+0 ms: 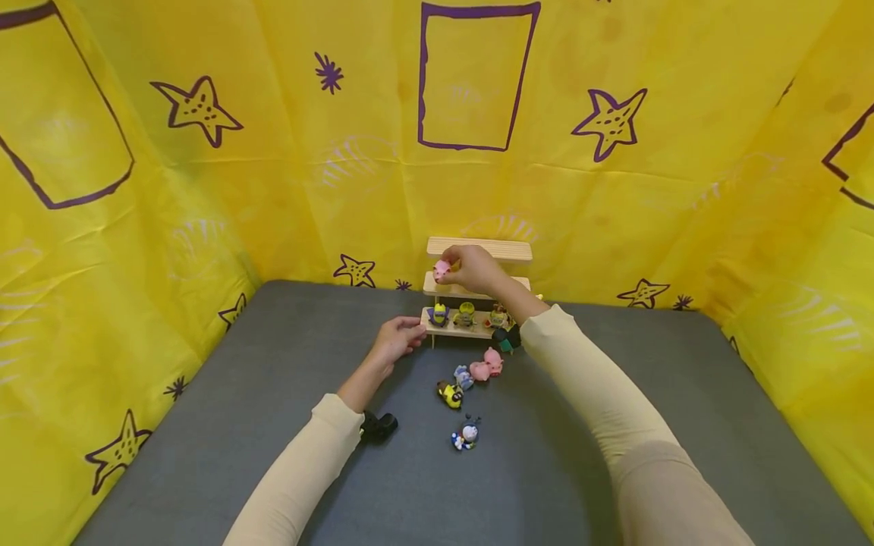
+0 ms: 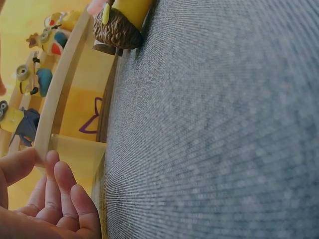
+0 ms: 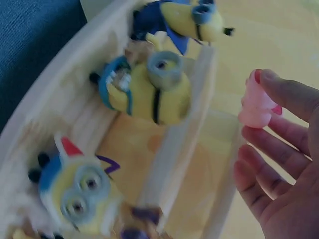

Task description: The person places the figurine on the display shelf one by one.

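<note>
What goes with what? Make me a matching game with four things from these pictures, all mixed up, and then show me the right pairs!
Things:
1. Right hand
2. Caped yellow figure
3. Tabletop
4. Left hand

Places, colours and states:
A. dark grey
B. pinching the end of the wooden stand
C. pinching a pink figure
D. standing on the lowest tier

Right pairs: 1-C, 2-D, 3-A, 4-B.

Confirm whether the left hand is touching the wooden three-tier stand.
Touching: the left wrist view shows the left hand pinching the end of the wooden three-tier stand's lowest board between thumb and fingertip.
</note>
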Action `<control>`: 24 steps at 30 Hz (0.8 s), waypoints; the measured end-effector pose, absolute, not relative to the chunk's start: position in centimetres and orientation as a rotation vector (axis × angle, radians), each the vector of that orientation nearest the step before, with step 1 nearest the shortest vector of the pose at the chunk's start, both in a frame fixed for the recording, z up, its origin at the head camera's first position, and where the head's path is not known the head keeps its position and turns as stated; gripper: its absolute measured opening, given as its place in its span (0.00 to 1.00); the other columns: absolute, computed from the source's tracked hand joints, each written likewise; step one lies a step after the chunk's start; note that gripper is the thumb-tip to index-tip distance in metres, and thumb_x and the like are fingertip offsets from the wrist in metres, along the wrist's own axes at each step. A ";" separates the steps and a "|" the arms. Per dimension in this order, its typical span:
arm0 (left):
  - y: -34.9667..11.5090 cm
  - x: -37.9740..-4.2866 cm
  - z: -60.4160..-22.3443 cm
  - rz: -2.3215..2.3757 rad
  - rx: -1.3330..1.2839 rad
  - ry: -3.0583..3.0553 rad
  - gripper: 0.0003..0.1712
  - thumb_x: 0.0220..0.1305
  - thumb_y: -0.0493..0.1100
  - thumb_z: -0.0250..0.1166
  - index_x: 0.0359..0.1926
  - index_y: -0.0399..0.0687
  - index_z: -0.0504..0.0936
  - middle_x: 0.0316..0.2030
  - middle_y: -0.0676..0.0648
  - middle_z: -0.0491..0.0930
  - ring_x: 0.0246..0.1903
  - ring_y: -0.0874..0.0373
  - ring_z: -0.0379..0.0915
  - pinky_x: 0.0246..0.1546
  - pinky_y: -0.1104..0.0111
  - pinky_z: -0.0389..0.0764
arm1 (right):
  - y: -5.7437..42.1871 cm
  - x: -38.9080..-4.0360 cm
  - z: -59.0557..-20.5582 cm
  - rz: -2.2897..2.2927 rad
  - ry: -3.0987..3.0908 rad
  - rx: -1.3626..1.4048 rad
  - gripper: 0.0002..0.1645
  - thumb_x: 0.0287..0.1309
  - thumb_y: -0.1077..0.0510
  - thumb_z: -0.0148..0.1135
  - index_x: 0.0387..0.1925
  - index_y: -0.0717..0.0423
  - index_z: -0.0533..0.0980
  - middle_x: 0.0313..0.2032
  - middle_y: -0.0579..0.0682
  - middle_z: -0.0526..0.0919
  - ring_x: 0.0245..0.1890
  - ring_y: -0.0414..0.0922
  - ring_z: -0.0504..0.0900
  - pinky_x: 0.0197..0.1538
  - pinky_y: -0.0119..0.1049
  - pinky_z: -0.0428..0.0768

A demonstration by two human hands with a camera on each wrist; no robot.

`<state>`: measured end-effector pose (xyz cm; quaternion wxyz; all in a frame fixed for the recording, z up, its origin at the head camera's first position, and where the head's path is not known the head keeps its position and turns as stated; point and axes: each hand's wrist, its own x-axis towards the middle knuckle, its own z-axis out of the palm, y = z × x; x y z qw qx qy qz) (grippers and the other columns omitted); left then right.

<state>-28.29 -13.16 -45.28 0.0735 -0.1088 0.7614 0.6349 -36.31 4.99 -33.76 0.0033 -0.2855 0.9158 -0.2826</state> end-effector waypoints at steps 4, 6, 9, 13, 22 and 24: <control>-13.1 -28.4 -45.3 1.905 -0.319 2.285 0.19 0.67 0.44 0.63 0.56 0.41 0.78 0.42 0.43 0.86 0.34 0.57 0.79 0.33 0.70 0.75 | 4.1 -36.4 -34.3 -0.797 2.926 -0.898 0.22 0.55 0.55 0.70 0.49 0.62 0.78 0.48 0.59 0.84 0.50 0.53 0.80 0.57 0.45 0.74; -13.0 -28.5 -45.3 1.907 -0.313 2.279 0.20 0.67 0.44 0.63 0.56 0.41 0.78 0.42 0.43 0.86 0.33 0.58 0.79 0.33 0.70 0.75 | 3.9 -36.4 -34.6 -0.742 2.960 -0.878 0.23 0.55 0.56 0.69 0.51 0.62 0.78 0.49 0.58 0.84 0.50 0.53 0.80 0.57 0.45 0.74; -12.9 -28.5 -45.3 1.908 -0.302 2.282 0.20 0.67 0.44 0.63 0.56 0.40 0.78 0.41 0.43 0.86 0.33 0.58 0.79 0.32 0.70 0.75 | 3.7 -36.4 -34.9 -0.657 3.001 -0.842 0.25 0.55 0.56 0.69 0.53 0.62 0.77 0.47 0.57 0.84 0.49 0.53 0.80 0.55 0.45 0.75; -12.9 -28.6 -45.4 1.906 -0.303 2.284 0.20 0.67 0.44 0.63 0.56 0.40 0.78 0.41 0.43 0.86 0.32 0.58 0.79 0.32 0.71 0.75 | 3.7 -36.5 -35.4 -0.606 3.018 -0.825 0.24 0.55 0.56 0.69 0.52 0.62 0.77 0.44 0.56 0.84 0.45 0.52 0.80 0.52 0.44 0.76; -13.0 -28.5 -45.3 1.900 -0.323 2.281 0.20 0.67 0.44 0.63 0.57 0.41 0.77 0.41 0.44 0.85 0.32 0.59 0.78 0.33 0.70 0.75 | 4.8 -35.9 -34.8 -0.556 3.055 -0.939 0.28 0.57 0.52 0.68 0.56 0.62 0.76 0.49 0.59 0.82 0.52 0.56 0.78 0.57 0.47 0.74; -13.0 -28.5 -45.2 1.902 -0.331 2.278 0.20 0.67 0.44 0.63 0.56 0.41 0.77 0.41 0.43 0.85 0.33 0.58 0.79 0.33 0.70 0.75 | 5.4 -35.6 -34.7 -0.573 3.057 -0.947 0.27 0.58 0.51 0.67 0.55 0.62 0.76 0.50 0.59 0.82 0.54 0.57 0.77 0.59 0.48 0.73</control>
